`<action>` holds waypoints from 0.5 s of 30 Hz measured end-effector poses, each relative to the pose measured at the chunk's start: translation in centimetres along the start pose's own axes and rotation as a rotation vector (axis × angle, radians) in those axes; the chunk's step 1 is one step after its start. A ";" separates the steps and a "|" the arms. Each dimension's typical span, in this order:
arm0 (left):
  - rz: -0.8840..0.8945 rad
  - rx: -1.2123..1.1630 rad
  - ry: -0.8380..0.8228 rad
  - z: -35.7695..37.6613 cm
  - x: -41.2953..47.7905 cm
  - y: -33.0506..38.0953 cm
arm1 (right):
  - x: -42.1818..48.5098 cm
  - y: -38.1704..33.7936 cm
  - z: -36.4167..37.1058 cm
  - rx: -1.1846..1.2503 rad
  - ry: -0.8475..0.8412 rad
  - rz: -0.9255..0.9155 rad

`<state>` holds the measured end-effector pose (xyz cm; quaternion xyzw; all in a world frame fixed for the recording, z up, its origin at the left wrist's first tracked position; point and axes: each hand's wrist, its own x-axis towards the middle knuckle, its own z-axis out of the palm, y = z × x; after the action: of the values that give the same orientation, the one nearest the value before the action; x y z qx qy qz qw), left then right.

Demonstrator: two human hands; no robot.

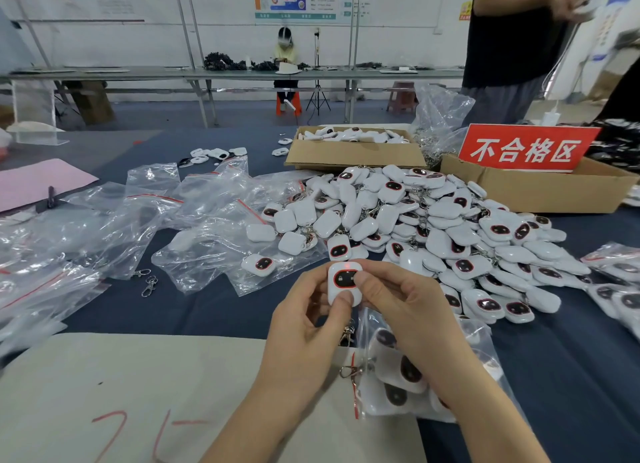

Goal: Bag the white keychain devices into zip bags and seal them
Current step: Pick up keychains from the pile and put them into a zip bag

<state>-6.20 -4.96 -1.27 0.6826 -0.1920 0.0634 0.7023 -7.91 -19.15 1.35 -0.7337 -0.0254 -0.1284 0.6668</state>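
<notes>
White keychain device (344,282) pinched between left hand (304,327) and right hand (405,306), above near counter (207,310). Risk: fingertip grip slips, device drops into loose pile (450,227); dangling clasp (348,332) could snag part-filled zip bag (483,341) under right wrist.

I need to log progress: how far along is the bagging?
Done: filled bags lie at the far right. In hand: the left hand and right hand hold one white device, screen lit; a zip bag under the right forearm already holds several devices, sealed or not I cannot tell. Left: a large loose pile and many empty bags, so most of the job remains.
</notes>
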 end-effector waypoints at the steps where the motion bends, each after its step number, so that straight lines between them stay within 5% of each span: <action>1: -0.002 -0.005 0.006 0.0 0.0 0.0 | 0.0 0.1 0.0 -0.007 0.002 0.001; 15: 0.229 0.303 0.187 -1.1 0.3 -0.1 | -0.3 -0.5 0.1 0.162 -0.113 0.038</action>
<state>-5.67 -3.91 -1.27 0.7454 -0.1903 0.2341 0.5945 -8.29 -18.94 1.76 -0.6838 -0.0595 -0.0715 0.7237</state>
